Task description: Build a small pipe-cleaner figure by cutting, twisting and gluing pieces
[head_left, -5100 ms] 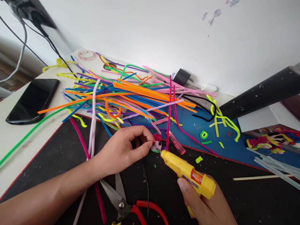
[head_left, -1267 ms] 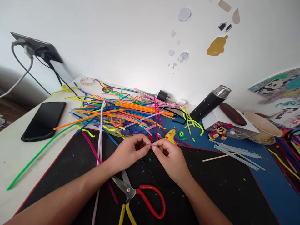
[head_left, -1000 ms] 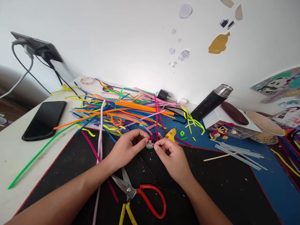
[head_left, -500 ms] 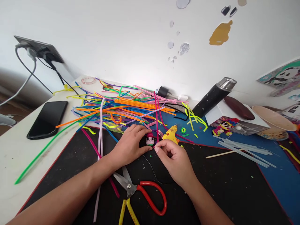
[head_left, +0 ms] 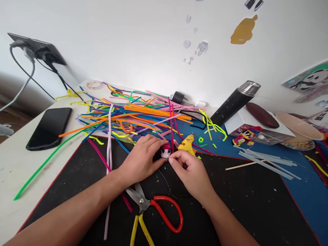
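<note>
Between my hands is a small doll head (head_left: 165,151) with a magenta top, a pale face and dark eyes. My left hand (head_left: 143,158) curves round its left side, fingers at the top and thumb below, gripping it. My right hand (head_left: 189,169) is pinched at the lower right of the head, thumb against forefinger; whatever is between the tips is too small to make out. Magenta pipe cleaners (head_left: 171,124) stand up just behind the head. A yellow glue gun (head_left: 187,145) lies behind my right hand.
Scissors (head_left: 141,201) with red and yellow handles lie open on the black mat (head_left: 238,201). Pipe cleaners (head_left: 153,114) are heaped behind. A phone (head_left: 49,128) is left; a flask (head_left: 234,104), finished doll (head_left: 246,136) and glue sticks (head_left: 268,164) are right.
The doll head is turned slightly, showing more of its face between my hands. My hands keep nearly the same places, and the whole view has shifted a little.
</note>
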`<state>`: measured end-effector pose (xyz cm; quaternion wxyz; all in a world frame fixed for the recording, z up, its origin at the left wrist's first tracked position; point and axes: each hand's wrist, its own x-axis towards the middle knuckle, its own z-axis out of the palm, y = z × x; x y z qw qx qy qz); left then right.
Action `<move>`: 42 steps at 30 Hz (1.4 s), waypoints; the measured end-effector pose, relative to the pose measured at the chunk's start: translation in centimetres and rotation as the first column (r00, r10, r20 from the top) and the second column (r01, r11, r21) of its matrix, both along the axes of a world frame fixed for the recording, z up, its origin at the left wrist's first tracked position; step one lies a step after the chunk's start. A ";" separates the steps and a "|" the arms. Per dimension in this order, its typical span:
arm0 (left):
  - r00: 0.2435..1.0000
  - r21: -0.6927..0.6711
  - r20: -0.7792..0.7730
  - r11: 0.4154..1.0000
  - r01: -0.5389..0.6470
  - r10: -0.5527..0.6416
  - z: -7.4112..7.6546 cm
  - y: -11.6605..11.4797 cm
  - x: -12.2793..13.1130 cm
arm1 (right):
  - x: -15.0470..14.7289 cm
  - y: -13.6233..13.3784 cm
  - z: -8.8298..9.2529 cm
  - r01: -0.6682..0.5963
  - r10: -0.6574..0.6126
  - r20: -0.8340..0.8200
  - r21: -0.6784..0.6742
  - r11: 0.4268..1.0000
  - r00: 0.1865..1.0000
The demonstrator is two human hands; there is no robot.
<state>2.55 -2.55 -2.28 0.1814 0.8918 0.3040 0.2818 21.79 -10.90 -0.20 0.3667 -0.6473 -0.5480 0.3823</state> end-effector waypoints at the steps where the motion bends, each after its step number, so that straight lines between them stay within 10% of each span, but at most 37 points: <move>1: 1.000 0.002 -0.001 1.000 0.003 -0.003 0.0 -0.1 0.0 | 0.0 0.0 -0.1 0.002 -0.002 0.007 -0.005 1.000 1.000; 42: 0.993 0.106 -0.112 0.994 -0.019 0.031 0.3 -1.0 0.2 | -0.3 0.1 0.0 0.034 -0.034 0.000 -0.068 0.997 0.999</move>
